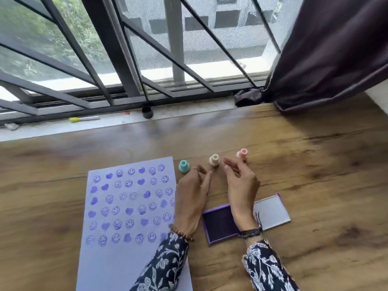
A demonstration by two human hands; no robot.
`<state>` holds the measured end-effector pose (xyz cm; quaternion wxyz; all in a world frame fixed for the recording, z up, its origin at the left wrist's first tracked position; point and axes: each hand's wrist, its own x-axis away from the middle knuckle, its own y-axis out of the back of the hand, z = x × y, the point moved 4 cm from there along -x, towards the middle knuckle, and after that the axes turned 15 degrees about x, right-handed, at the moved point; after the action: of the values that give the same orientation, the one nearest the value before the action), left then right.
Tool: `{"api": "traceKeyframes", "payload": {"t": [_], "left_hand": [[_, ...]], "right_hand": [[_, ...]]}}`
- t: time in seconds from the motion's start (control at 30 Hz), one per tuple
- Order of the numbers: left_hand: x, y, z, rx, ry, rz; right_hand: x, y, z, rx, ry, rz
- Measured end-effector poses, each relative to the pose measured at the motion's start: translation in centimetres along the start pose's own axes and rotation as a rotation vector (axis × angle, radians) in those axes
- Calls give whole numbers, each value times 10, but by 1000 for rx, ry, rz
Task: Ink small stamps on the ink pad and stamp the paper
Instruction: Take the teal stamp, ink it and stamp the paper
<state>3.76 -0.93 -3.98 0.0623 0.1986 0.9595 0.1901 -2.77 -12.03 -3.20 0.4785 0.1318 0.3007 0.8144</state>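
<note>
Three small stamps stand upright in a row on the wooden surface [294, 164]: a teal stamp [184, 165], a cream stamp [214, 160] and a pink stamp [242, 154], each a step further toward 2 o'clock from the last. One sheet of paper [117, 259] lies at 8 o'clock of them, covered in seven rows of purple prints, smiley faces mixed with hearts; its lower edge is cut off by the frame and its right edge is hidden under the left sleeve. One ink pad [220, 223] lies open at 5 o'clock of the stamps, its dark purple pad partly covered by the right wrist, its pale lid [273, 211] folded out flat at 3 o'clock.

The left hand [192, 192] hovers with fingers loosely spread and grips nothing, its fingertips between the teal and cream stamps, the forefinger just at the cream stamp's base; contact is hard to judge. The right hand [241, 181] is likewise loosely spread and empty, fingertips between the cream and pink stamps.

On the window sill at 11 o'clock lie one yellow-capped marker [84, 118] and one small dark cap [147, 113], both blurred.
</note>
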Motion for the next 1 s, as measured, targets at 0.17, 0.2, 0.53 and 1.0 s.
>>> {"api": "traceKeyframes", "payload": {"t": [0.17,0.2,0.53,1.0], "left_hand": [[4,48,33,74,175,-204],[-1,52,38,82,213,-208],[-11,61,45,461,338,-2],[32,56,15,1038,388,198]], "right_hand": [[27,-21,10,59,82,88],[27,-30,12,75,79,145],[29,-60,32,-3,118,417],[67,-1,36,-396,-229,401]]}}
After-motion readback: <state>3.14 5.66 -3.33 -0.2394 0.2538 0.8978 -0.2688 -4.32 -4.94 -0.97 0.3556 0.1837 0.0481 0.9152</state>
